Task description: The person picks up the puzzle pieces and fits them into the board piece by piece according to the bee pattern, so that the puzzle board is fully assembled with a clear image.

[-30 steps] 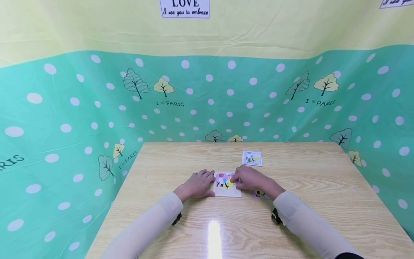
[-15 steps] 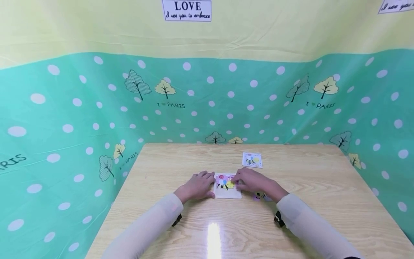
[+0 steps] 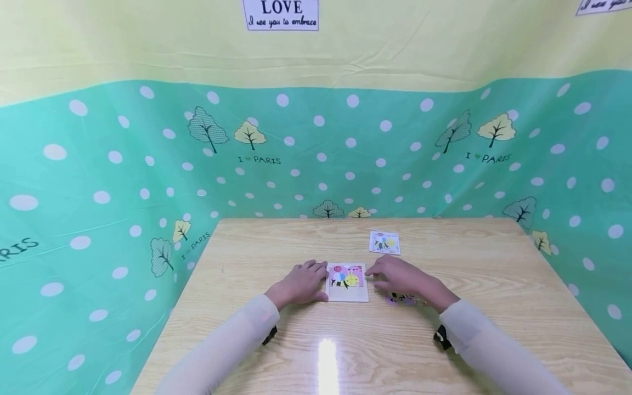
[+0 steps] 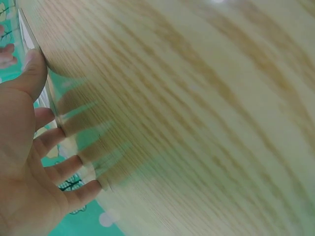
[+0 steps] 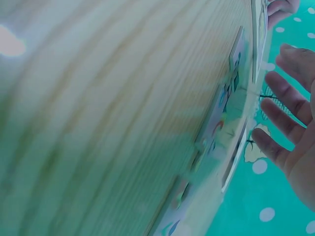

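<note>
A jigsaw puzzle board (image 3: 348, 294) lies flat in the middle of the head view. A bee picture on pink fills its upper part, while its lower part is bare white. My left hand (image 3: 301, 282) rests along the board's left edge, thumb at the near corner and fingers spread toward the far corner. Just beyond the right edge is my right hand (image 3: 406, 275), its fingers loosely spread with nothing held, as the right wrist view shows. Below that hand lie several loose puzzle pieces (image 3: 402, 299), partly hidden by it in the head view.
A printed card (image 3: 384, 242) with a similar bee picture lies farther back to the right. The wooden table (image 3: 257, 247) meets a green dotted curtain (image 3: 296, 142) at the back and sides. Light glares off the table's near part.
My right hand has let go of the board's pictured area and moved right, uncovering the bee's head and the pink corner. The left hand has stayed at the left edge.
</note>
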A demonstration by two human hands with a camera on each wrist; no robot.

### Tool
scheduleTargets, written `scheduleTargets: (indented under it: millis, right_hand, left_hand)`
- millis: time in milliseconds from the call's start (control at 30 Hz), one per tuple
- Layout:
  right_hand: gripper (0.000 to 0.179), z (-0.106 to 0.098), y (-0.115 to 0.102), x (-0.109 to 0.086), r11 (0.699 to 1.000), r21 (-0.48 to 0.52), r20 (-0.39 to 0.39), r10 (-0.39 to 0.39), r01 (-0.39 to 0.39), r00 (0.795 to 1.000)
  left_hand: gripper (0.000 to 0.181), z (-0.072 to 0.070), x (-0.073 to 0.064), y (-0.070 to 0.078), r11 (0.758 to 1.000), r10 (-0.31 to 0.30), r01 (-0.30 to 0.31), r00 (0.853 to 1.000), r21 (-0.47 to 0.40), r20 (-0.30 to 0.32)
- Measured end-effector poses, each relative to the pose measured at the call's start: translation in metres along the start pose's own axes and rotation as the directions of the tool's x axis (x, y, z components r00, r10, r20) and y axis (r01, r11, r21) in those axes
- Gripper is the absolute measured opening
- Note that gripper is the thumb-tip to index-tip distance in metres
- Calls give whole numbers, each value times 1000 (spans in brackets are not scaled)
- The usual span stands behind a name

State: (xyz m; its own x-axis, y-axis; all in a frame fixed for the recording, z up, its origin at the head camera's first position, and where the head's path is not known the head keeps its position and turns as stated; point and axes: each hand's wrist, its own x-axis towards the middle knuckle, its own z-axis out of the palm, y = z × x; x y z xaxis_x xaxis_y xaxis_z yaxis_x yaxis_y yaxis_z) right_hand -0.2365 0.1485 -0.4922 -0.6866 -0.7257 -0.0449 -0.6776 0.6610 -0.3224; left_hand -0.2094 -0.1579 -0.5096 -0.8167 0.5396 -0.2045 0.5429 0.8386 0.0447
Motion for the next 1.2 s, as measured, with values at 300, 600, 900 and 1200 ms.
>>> scheduleTargets:
  millis: [300, 600, 900, 1200]
  right_hand:
    - [30, 0, 7, -16, 1000, -7, 5, -6, 6, 1000]
    - [32, 2, 14, -33, 1000, 15, 5, 27, -28, 1000]
    - [33, 6, 16, -46, 999, 19, -21, -46, 46, 999]
    - [30, 10, 13, -48, 999, -37, -16, -40, 39, 999]
  left_hand:
    - [72, 1, 1, -1, 1000, 5, -5, 1000, 3, -2]
    - [73, 1, 1, -1, 1000, 5, -5, 1000, 7, -6]
    - [74, 1, 1, -1, 1000, 2, -2, 1000, 7, -4]
    - [74, 3, 2, -1, 1000, -3, 3, 1000, 10, -5]
